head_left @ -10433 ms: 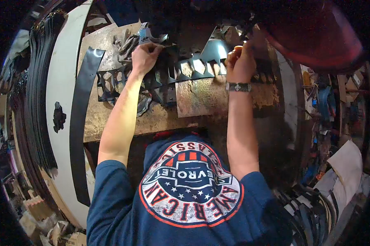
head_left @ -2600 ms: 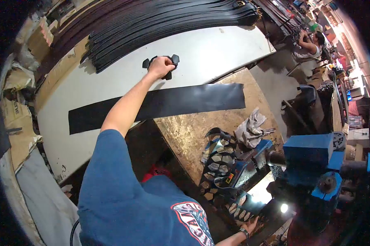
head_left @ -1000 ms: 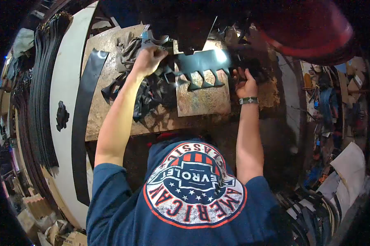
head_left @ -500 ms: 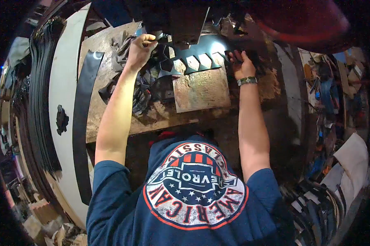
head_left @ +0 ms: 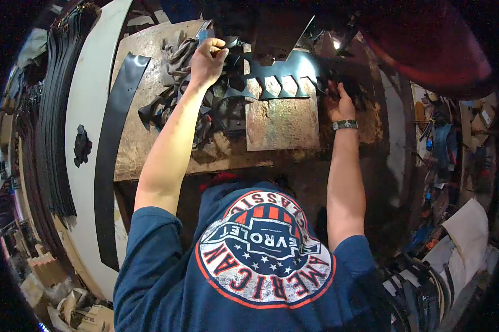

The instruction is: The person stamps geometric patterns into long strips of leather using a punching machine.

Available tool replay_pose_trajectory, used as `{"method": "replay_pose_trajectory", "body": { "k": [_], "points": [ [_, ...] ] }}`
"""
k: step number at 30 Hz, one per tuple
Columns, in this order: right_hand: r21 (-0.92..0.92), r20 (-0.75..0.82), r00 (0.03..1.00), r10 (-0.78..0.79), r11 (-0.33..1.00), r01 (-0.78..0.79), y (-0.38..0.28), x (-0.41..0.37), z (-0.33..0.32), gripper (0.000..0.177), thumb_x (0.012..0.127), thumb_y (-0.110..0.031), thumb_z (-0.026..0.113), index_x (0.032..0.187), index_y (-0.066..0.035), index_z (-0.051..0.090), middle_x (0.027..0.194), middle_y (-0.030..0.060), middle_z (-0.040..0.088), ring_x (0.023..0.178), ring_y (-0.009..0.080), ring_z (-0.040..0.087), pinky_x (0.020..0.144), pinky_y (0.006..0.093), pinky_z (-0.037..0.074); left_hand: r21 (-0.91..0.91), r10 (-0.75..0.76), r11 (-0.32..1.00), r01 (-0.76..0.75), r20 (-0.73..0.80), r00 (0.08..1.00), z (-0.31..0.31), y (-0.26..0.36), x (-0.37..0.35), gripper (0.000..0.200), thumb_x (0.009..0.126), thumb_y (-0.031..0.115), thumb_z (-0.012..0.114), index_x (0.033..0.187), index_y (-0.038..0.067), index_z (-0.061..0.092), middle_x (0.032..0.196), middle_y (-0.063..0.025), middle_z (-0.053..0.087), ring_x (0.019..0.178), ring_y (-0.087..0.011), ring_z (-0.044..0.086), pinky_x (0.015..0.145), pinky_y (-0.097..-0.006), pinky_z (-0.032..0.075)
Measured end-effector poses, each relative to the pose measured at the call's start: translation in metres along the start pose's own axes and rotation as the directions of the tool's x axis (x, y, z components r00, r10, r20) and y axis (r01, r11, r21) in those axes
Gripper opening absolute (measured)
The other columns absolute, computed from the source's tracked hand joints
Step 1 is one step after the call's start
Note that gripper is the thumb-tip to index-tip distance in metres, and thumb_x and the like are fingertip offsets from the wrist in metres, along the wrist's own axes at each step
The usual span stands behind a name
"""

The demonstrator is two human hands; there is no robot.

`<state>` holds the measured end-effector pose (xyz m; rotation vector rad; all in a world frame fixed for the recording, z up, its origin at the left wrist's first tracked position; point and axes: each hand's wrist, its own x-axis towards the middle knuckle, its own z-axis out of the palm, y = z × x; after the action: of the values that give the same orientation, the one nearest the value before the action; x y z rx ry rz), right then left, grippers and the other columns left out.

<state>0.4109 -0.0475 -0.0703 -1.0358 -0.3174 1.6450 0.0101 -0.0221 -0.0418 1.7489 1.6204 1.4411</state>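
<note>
A dark sheet [head_left: 277, 71] with several angular cut-outs lies under a dark machine plate [head_left: 282, 39], with a bright light spot on it. Below it is a worn, pale board [head_left: 282, 124]. My left hand [head_left: 209, 62] is raised left of the sheet, thumb and fingertips drawn together; anything between them is too small to tell. Beyond the sheet's right end is my right hand [head_left: 339, 102], a band on its wrist, its fingers curled at something dark that I cannot make out.
Crumpled grey cloth [head_left: 177, 55] and dark scraps [head_left: 166, 108] lie on the wooden bench [head_left: 136, 130] at left. A long black strip [head_left: 114, 160] hangs over its left edge, beside a white panel [head_left: 86, 83]. A dark red rounded object [head_left: 426, 50] looms at upper right.
The view has shifted, so the bench and sheet appear further right. Both hands keep nearly the same places beside the sheet, with the left thumb and fingertips still together.
</note>
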Motion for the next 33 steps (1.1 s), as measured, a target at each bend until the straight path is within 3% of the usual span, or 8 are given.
{"method": "replay_pose_trajectory", "body": {
  "k": [11,17,23,26,29,30,32,33],
  "points": [
    [0.069,-0.087,0.996,0.000,0.998,0.006,-0.001,0.021,-0.002,0.023,0.100,-0.032,0.055,0.112,-0.013,0.064,0.111,0.0026,0.070,0.090,0.0196,0.062,0.072,0.0337,0.052,0.032,-0.024,0.999,0.024,-0.018,1.000,0.002,0.006,-0.004,0.017,0.087,0.011,0.070,0.101,0.005,0.064,0.090,-0.0102,0.070,0.084,-0.0216,0.068,0.077,-0.0327,0.051],
    [0.079,-0.046,0.998,-0.033,0.996,0.037,-0.001,0.016,0.008,0.025,0.100,-0.033,0.055,0.115,-0.014,0.064,0.112,0.0018,0.070,0.095,0.0208,0.063,0.080,0.0368,0.051,0.003,0.008,1.000,-0.008,-0.032,0.999,0.005,0.000,-0.005,0.017,0.088,0.010,0.069,0.102,0.005,0.063,0.089,-0.0091,0.069,0.083,-0.0202,0.067,0.077,-0.0321,0.051],
    [0.092,0.076,0.995,-0.061,0.994,0.054,0.006,0.022,-0.011,0.039,0.098,-0.041,0.056,0.114,-0.007,0.063,0.113,0.0071,0.069,0.100,0.0254,0.063,0.088,0.0401,0.052,0.012,-0.021,1.000,0.021,-0.045,0.999,0.004,0.008,-0.007,0.017,0.088,0.011,0.070,0.102,0.005,0.063,0.086,-0.0088,0.069,0.080,-0.0188,0.066,0.075,-0.0315,0.050],
    [0.274,0.342,0.938,0.058,0.949,-0.158,-0.007,-0.030,0.006,0.057,0.093,-0.053,0.058,0.114,0.000,0.062,0.109,0.0113,0.070,0.099,0.0277,0.065,0.092,0.0418,0.052,0.009,0.000,1.000,0.000,-0.055,0.998,0.006,0.003,-0.008,0.017,0.088,0.011,0.070,0.102,0.006,0.063,0.085,-0.0086,0.069,0.078,-0.0184,0.066,0.073,-0.0310,0.051],
    [0.129,-0.068,0.989,0.129,0.984,-0.120,-0.003,-0.055,0.003,0.064,0.090,-0.060,0.059,0.111,0.001,0.062,0.101,0.0116,0.070,0.085,0.0234,0.067,0.080,0.0342,0.054,-0.001,0.007,1.000,-0.007,-0.104,0.995,0.008,0.002,-0.006,0.016,0.085,0.012,0.071,0.098,0.007,0.065,0.084,-0.0109,0.070,0.076,-0.0226,0.069,0.069,-0.0327,0.052],
    [-0.050,-0.184,0.978,0.099,0.993,-0.110,-0.001,-0.066,0.001,0.061,0.091,-0.058,0.059,0.110,0.000,0.062,0.099,0.0108,0.070,0.082,0.0214,0.066,0.076,0.0321,0.053,-0.004,0.012,1.000,-0.012,-0.126,0.992,0.008,0.003,-0.006,0.015,0.084,0.013,0.072,0.097,0.007,0.066,0.083,-0.0121,0.071,0.075,-0.0247,0.071,0.067,-0.0336,0.053],
    [-0.395,-0.382,0.924,-0.027,0.908,-0.137,0.002,-0.083,-0.002,0.053,0.093,-0.054,0.059,0.109,-0.003,0.063,0.095,0.0092,0.070,0.075,0.0175,0.064,0.069,0.0280,0.050,0.029,0.002,1.000,0.001,-0.107,0.994,0.006,0.005,-0.006,0.015,0.086,0.011,0.070,0.099,0.006,0.064,0.084,-0.0098,0.070,0.077,-0.0208,0.068,0.071,-0.0320,0.052],
    [-0.520,-0.365,0.907,-0.207,0.854,-0.014,0.003,-0.085,-0.002,0.050,0.094,-0.051,0.059,0.109,-0.004,0.063,0.094,0.0084,0.070,0.074,0.0160,0.063,0.067,0.0271,0.049,0.044,-0.005,0.999,0.009,-0.093,0.996,0.008,0.006,-0.007,0.015,0.088,0.011,0.070,0.101,0.006,0.064,0.085,-0.0087,0.069,0.078,-0.0188,0.066,0.073,-0.0312,0.051]
  ]
}}
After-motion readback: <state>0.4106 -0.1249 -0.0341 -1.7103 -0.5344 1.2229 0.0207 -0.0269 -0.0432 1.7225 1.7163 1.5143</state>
